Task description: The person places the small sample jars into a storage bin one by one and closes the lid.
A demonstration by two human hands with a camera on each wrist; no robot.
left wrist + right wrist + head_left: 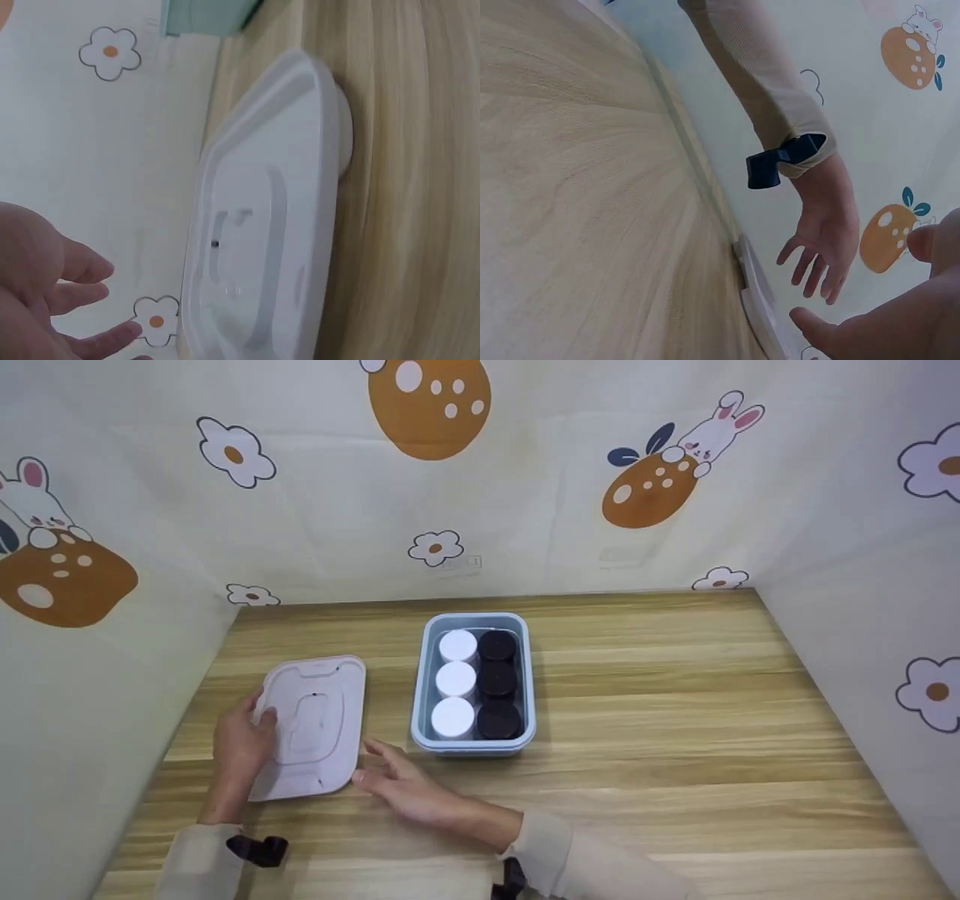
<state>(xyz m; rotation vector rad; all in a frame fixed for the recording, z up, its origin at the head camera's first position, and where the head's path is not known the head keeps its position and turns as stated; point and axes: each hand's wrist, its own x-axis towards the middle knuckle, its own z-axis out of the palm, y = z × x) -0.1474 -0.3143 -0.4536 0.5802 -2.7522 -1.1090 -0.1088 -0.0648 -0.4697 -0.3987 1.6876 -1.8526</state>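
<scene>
A white plastic lid [319, 727] with rounded corners lies on the left of the wooden table. My left hand [241, 742] is over its left edge, with relaxed, spread fingers; the left wrist view shows that hand [45, 292] apart from the lid [255, 225]. Beside the lid's lower right edge is my right hand [412, 791], its fingers loosely extended and nothing held. Whether its fingertips touch the lid I cannot tell. Right of the lid stands a light blue bin [474, 746] holding several jars in two columns, white-capped jars [456, 681] left and black-capped jars [498, 680] right.
The wood-grain table [675, 720] carries the bin near its middle. A printed cloth [540, 495] with rabbits and flowers rises behind the table and along both sides. Each wrist wears a black camera mount [259, 850].
</scene>
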